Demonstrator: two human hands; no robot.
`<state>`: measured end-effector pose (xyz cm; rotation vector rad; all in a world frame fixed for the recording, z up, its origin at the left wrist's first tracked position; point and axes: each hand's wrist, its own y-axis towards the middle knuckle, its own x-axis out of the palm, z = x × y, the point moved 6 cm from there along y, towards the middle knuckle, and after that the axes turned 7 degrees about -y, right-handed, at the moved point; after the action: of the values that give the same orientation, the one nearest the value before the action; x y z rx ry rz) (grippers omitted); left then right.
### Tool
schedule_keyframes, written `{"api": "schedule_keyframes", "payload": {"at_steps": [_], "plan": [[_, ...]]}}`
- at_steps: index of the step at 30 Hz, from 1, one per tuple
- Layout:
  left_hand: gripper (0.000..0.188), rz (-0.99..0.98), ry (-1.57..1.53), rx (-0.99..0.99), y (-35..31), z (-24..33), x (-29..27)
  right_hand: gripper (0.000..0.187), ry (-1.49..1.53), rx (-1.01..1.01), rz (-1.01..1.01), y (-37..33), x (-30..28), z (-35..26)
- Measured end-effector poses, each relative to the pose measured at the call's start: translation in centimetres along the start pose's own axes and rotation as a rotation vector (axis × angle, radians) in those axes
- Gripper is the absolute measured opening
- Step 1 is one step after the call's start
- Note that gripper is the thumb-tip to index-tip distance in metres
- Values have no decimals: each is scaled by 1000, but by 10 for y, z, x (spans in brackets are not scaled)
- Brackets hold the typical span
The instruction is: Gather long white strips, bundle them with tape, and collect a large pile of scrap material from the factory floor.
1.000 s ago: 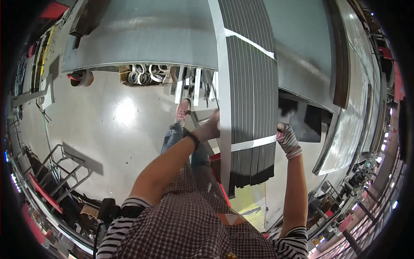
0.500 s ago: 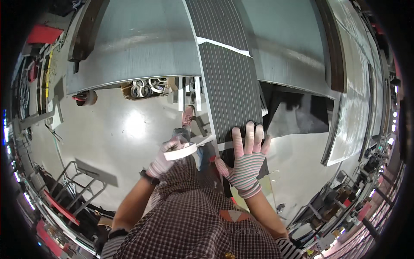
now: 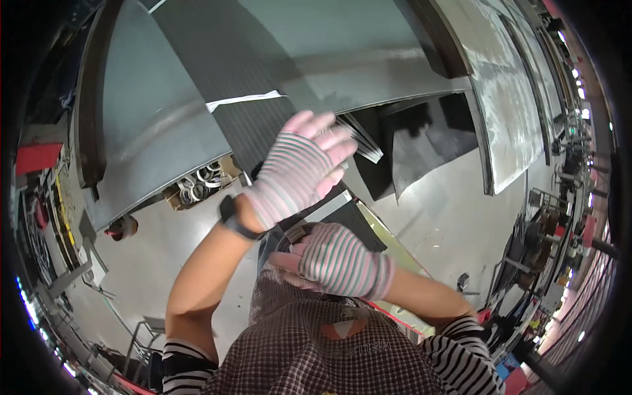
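My left hand [image 3: 303,164], in a striped glove, is stretched over the near part of a long dark ribbed panel [image 3: 247,128], fingers extended, slightly smeared by motion. It hides much of the panel's near end. A white tape strip [image 3: 245,100] crosses the panel farther up. Close to my apron, my right hand [image 3: 339,261] is curled round a roll of tape [image 3: 299,232]. Only a curved piece of the roll's edge shows beside the fingers.
Grey metal sheets [image 3: 355,59] form the work surface, with dark beams on it. Under its edge sits a cardboard box of tape rolls [image 3: 197,187]. A dark sheet [image 3: 428,148] hangs at right. A small metal frame [image 3: 141,339] stands on the floor at lower left.
The tape roll has passed from my left hand to my right, which has left the panel and drawn in. My left hand has moved up over the panel. The view has swung right.
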<state>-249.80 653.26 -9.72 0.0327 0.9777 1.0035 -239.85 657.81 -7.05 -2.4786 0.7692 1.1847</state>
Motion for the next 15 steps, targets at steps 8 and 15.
{"api": "schedule_keyframes", "payload": {"at_steps": [8, 15], "plan": [[3, -316, 140, -25, -3, -18, 51, 17, -113, 468, 86, -75, 5, 207], [34, -448, -3, -40, -12, -7, 41, 24, -146, 772, 140, -113, -8, 246]]}}
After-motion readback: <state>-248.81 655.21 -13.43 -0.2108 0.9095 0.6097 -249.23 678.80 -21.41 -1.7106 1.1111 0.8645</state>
